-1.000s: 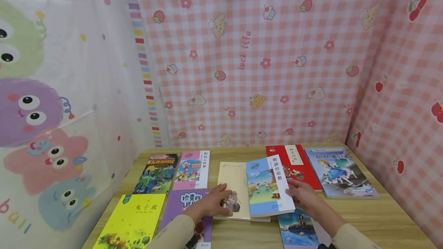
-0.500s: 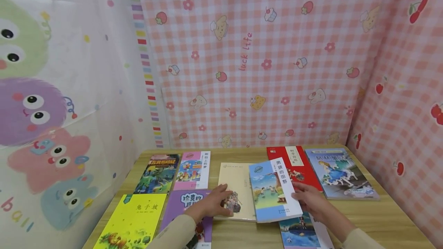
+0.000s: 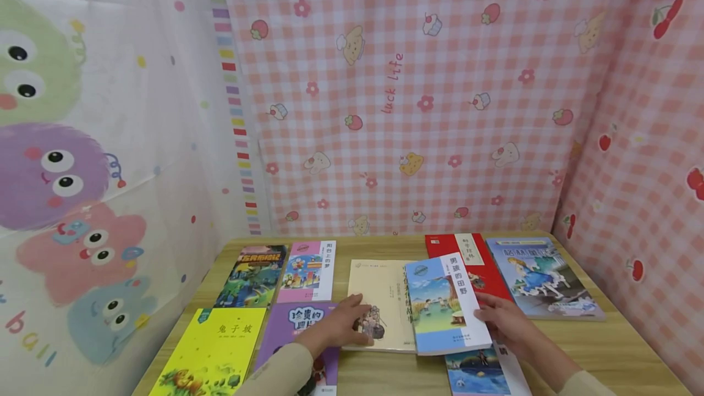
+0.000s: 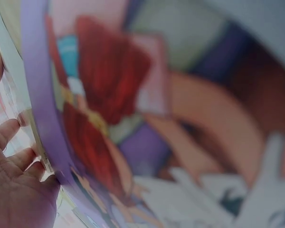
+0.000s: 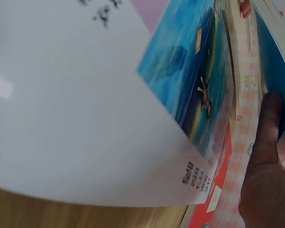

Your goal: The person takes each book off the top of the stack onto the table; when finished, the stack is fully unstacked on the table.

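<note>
A cream book with a small figure drawing lies at the middle of the table. My left hand grips its left edge; in the left wrist view, the left hand has its fingertips at that edge. My right hand pinches the right edge of a blue-and-white book, which overlaps the cream book's right part and stands slightly raised. In the right wrist view, a finger of the right hand lies against the blue cover. Partly hidden beneath is another blue-and-white book.
Left of the hands lie a yellow book, a purple book, a pink-and-white book and a dark green book. Behind the right hand lie a red book and a grey-blue book. Patterned cloths surround the wooden table.
My right hand has drawn the blue-and-white book to the right, uncovering more of the cream book and its dark title. The left hand has kept its place on the cream book.
</note>
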Available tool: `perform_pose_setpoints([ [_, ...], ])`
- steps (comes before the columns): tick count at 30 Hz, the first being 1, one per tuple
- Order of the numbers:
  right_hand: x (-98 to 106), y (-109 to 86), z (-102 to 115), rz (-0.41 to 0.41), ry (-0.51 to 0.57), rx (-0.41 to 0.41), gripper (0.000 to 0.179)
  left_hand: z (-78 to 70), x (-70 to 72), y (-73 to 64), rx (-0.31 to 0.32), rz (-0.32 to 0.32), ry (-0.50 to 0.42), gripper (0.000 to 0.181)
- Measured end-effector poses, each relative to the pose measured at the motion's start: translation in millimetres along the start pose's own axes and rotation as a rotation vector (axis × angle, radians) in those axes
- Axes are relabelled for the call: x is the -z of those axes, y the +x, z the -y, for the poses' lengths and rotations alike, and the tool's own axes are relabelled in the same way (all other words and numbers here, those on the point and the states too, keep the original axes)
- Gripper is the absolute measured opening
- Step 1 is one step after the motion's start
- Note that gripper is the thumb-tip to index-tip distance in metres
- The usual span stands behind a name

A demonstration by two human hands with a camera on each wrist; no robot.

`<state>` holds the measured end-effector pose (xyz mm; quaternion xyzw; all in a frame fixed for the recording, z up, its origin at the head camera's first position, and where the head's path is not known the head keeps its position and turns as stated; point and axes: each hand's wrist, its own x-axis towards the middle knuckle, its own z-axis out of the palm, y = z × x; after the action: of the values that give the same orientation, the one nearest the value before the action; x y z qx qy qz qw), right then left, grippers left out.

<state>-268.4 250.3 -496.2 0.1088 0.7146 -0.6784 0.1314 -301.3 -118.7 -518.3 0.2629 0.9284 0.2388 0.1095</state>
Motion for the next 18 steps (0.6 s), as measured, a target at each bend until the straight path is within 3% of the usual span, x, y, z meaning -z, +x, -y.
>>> perform_pose_setpoints([
  [18,38,-19.1,-1,0.073,0.020,0.008,0.066,-2.8,-2.4,-2.2,0.017,-0.003,0.018,0.076],
])
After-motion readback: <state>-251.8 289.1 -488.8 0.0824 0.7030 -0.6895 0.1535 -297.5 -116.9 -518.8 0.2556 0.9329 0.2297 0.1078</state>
